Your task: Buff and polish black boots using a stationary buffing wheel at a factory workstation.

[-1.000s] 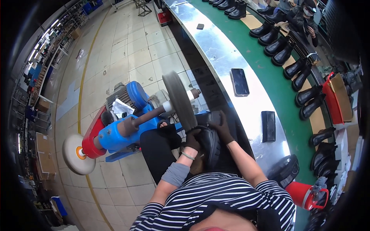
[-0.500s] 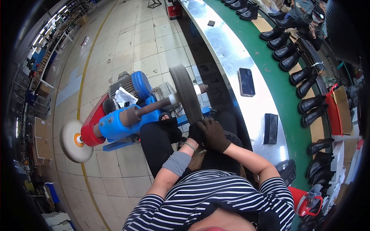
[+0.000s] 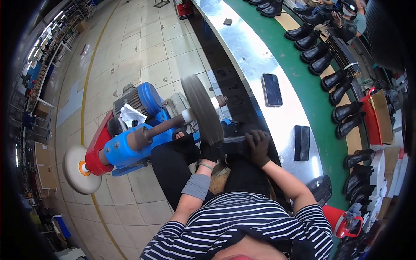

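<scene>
A black boot (image 3: 236,146) lies crosswise between my two hands, dark against my black trousers, so its outline is hard to read. My left hand (image 3: 211,152), in a dark glove, is closed on the boot's left end right under the grey-brown buffing wheel (image 3: 201,110); its fingers are partly hidden. My gloved right hand (image 3: 259,148) grips the boot's right end with bent fingers over it. The boot is close against the wheel's lower edge; whether they touch, I cannot tell. The wheel is blurred and sits on the shaft of a blue and red machine (image 3: 125,145).
At far left of the shaft is a pale round wheel (image 3: 82,170). A metal bench (image 3: 255,60) on the right bears a phone (image 3: 272,89) and a black block (image 3: 302,143). Beyond stand rows of black boots (image 3: 320,63) on a green conveyor. A red jug (image 3: 342,222) stands at lower right.
My right hand has moved right, away from my left hand, and the boot now shows between them. My left hand has shifted slightly left. The whole view has shifted slightly.
</scene>
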`<state>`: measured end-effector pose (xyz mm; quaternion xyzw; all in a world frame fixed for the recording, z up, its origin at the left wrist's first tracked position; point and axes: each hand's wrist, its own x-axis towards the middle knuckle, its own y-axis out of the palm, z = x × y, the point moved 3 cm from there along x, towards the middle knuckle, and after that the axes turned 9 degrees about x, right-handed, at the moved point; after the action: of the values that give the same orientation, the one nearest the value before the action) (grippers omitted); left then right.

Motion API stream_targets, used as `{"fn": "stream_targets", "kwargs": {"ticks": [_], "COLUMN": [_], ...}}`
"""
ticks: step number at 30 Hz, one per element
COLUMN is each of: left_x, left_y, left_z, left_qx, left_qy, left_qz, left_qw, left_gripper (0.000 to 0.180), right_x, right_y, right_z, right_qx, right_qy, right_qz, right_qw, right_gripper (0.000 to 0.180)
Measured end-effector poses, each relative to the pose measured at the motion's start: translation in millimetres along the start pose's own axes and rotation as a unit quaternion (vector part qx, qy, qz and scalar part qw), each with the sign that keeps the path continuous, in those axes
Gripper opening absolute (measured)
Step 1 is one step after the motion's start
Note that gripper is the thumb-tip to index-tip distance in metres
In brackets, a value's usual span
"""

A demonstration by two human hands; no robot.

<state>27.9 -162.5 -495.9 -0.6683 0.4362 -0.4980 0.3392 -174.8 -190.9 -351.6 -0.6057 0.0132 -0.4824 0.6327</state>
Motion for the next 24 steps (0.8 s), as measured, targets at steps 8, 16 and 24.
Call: {"fn": "stream_targets", "kwargs": {"ticks": [8,16,24], "left_x": [8,-2,13], "left_y": [-62,-110,-97], "left_z": [9,-3,-52], "left_qx": [0.039,0.065,0.037], "left_qy": [-0.096,-0.039,0.105], "left_qz": [0.095,-0.190,0.214], "left_qw": [0.990,0.979,0.970], "left_gripper": [0.051,0.055,0.036], "right_x": [36,16,-62], "right_y": [23,9,-25], "right_z": [25,35,39], "right_qx": [0.063,0.124,0.038], "right_qy": [-0.074,-0.030,0.215], "right_qz": [0.079,0.016,-0.060], "right_qw": [0.992,0.992,0.974], "right_gripper": [0.048,0.062,0.082]}}
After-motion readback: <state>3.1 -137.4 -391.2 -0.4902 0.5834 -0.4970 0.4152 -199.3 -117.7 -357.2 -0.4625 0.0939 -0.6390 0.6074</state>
